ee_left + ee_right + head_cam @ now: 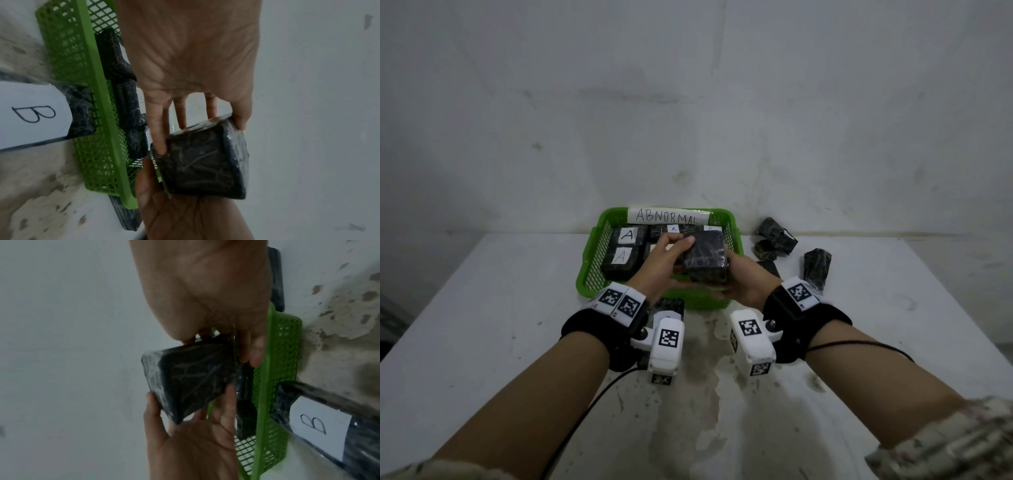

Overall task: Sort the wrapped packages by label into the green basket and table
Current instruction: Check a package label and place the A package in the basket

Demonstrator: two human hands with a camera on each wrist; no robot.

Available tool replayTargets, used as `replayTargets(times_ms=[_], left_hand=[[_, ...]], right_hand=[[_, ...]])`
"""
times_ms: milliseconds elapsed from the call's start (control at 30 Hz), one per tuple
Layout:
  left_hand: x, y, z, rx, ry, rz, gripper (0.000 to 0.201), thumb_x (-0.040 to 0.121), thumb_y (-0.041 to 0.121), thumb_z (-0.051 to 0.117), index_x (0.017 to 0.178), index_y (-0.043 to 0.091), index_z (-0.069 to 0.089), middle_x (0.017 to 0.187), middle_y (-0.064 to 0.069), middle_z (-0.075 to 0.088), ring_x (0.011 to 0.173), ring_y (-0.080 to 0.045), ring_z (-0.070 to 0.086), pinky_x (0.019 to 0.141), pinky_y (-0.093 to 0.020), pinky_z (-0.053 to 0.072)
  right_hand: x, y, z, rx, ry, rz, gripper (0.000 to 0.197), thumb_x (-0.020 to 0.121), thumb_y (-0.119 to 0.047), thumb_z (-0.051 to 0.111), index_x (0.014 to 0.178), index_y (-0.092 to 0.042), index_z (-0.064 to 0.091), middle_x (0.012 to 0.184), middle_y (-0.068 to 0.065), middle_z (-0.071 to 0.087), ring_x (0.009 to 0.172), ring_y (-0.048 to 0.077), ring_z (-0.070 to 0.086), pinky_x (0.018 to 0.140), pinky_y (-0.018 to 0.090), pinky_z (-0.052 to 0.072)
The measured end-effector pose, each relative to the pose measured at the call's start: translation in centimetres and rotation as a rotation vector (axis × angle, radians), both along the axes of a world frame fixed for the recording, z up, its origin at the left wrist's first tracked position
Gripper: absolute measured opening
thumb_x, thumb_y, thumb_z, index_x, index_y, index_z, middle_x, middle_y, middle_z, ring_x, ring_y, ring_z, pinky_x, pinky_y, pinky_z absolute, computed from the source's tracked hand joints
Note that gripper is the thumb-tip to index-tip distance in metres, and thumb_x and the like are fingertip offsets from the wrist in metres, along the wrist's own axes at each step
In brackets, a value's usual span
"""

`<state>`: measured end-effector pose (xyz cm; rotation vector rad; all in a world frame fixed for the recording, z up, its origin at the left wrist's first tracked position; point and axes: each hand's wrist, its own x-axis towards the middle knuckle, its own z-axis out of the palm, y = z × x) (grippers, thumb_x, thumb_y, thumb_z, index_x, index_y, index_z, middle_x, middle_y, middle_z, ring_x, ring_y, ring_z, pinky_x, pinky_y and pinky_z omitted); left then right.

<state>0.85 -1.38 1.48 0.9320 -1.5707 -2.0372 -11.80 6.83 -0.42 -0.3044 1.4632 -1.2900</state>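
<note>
grip: left hand (pixel 659 262) and right hand (pixel 744 279) both pinch one black package (pixel 707 257)
package: above green basket (pixel 589 270)
basket: holds A-labelled packages (pixel 624 251)

The basket (pixel 592 260) carries a strip reading "ABNORMAL" (pixel 667 216); packages inside show "A" (pixel 628 235); one package on the tabletop shows "B" (pixel 35 113).

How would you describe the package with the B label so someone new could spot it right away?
Start at the green basket on the white table. Against the basket's near wall, outside it, a dark wrapped package lies on the table, mostly hidden behind the left wrist camera in the head view. Its white label reads B, while the packages inside the basket show A.
</note>
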Motion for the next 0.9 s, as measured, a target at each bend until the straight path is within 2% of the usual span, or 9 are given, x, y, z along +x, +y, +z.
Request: replayTargets(times_ms=[67, 167, 267, 333, 400, 467, 633, 733, 900], left_hand=[[-0.21, 0.07, 0.03, 0.006, 0.042, 0.033, 0.004, 0.095, 0.023, 0.051, 0.094, 0.022, 0.047, 0.109, -0.008, 0.056, 0.096, -0.025, 0.059, 0.067, -0.042, 0.057], [-0.20, -0.16, 0.14, -0.014, 0.082, 0.099, 0.004, 0.096, 0.018, 0.049, 0.096, 0.022, 0.047, 0.103, -0.004, 0.057, 0.093, -0.020, 0.059, 0.072, -0.043, 0.056], [-0.05, -0.13, 0.15, 0.003, 0.099, 0.088, 0.007, 0.095, 0.014, 0.049, 0.093, 0.021, 0.047, 0.099, -0.002, 0.057, 0.089, -0.019, 0.060, 0.077, -0.045, 0.053], [-0.02, 0.14, 0.25, -0.006, 0.094, 0.045, 0.009, 0.095, 0.013, 0.050, 0.091, 0.021, 0.046, 0.098, -0.003, 0.058, 0.086, -0.020, 0.060, 0.075, -0.042, 0.053], [0.00, 0.30, 0.35, -0.011, 0.091, -0.009, 0.009, 0.095, 0.016, 0.050, 0.089, 0.020, 0.045, 0.100, -0.003, 0.057, 0.088, -0.021, 0.059, 0.071, -0.040, 0.054], [-0.01, 0.25, 0.40, 0.002, 0.082, -0.040, 0.010, 0.095, 0.020, 0.050, 0.087, 0.021, 0.044, 0.102, -0.003, 0.055, 0.091, -0.023, 0.058, 0.069, -0.040, 0.054], [-0.32, 0.03, 0.36, -0.043, 0.041, -0.001, 0.013, 0.094, 0.021, 0.052, 0.083, 0.020, 0.047, 0.102, -0.003, 0.056, 0.092, -0.024, 0.058, 0.069, -0.045, 0.055], [-0.26, 0.13, 0.43, -0.037, 0.046, -0.027, 0.010, 0.095, 0.022, 0.052, 0.087, 0.019, 0.047, 0.102, -0.002, 0.056, 0.092, -0.020, 0.058, 0.072, -0.046, 0.055], [-0.41, 0.67, 0.32, -0.009, 0.036, -0.117, 0.007, 0.096, 0.023, 0.048, 0.094, 0.016, 0.048, 0.107, -0.005, 0.056, 0.098, -0.020, 0.056, 0.081, -0.044, 0.053]], right_hand=[[0.44, 0.37, 0.37, -0.105, 0.046, 0.005, 0.044, 0.100, -0.048, 0.034, 0.125, -0.021, 0.059, 0.122, 0.006, 0.066, 0.108, 0.022, 0.062, 0.080, 0.038, 0.054], [0.82, 1.04, 0.83, -0.219, -0.024, 0.036, 0.056, 0.093, -0.065, 0.028, 0.121, -0.028, 0.059, 0.118, 0.003, 0.065, 0.116, 0.022, 0.057, 0.090, 0.049, 0.050], [0.93, 1.07, 0.83, -0.228, 0.039, 0.108, 0.074, 0.072, -0.080, 0.046, 0.129, -0.032, 0.054, 0.126, 0.001, 0.062, 0.119, 0.020, 0.056, 0.093, 0.049, 0.047], [0.85, 0.89, 0.53, -0.235, 0.063, 0.093, 0.079, 0.068, -0.074, 0.062, 0.132, -0.028, 0.051, 0.128, 0.005, 0.062, 0.116, 0.022, 0.059, 0.087, 0.044, 0.052], [0.75, 0.70, 0.24, -0.255, 0.064, 0.038, 0.063, 0.082, -0.057, 0.060, 0.132, -0.018, 0.052, 0.128, 0.013, 0.061, 0.107, 0.024, 0.063, 0.077, 0.035, 0.056], [0.65, 0.66, 0.19, -0.266, 0.061, 0.014, 0.052, 0.091, -0.046, 0.054, 0.131, -0.012, 0.053, 0.129, 0.019, 0.058, 0.101, 0.025, 0.062, 0.075, 0.035, 0.053], [0.39, 1.02, 0.24, -0.242, 0.064, 0.106, 0.053, 0.090, -0.052, 0.049, 0.130, -0.018, 0.055, 0.125, 0.011, 0.063, 0.103, 0.023, 0.062, 0.086, 0.040, 0.049], [0.36, 1.06, 0.13, -0.199, 0.118, 0.148, 0.063, 0.079, -0.064, 0.056, 0.129, -0.025, 0.054, 0.122, 0.006, 0.065, 0.098, 0.020, 0.064, 0.070, 0.033, 0.051], [0.03, 0.83, 0.18, -0.212, 0.138, 0.071, 0.046, 0.091, -0.041, 0.055, 0.128, -0.014, 0.055, 0.110, 0.008, 0.065, 0.082, 0.016, 0.065, 0.057, 0.023, 0.052]])
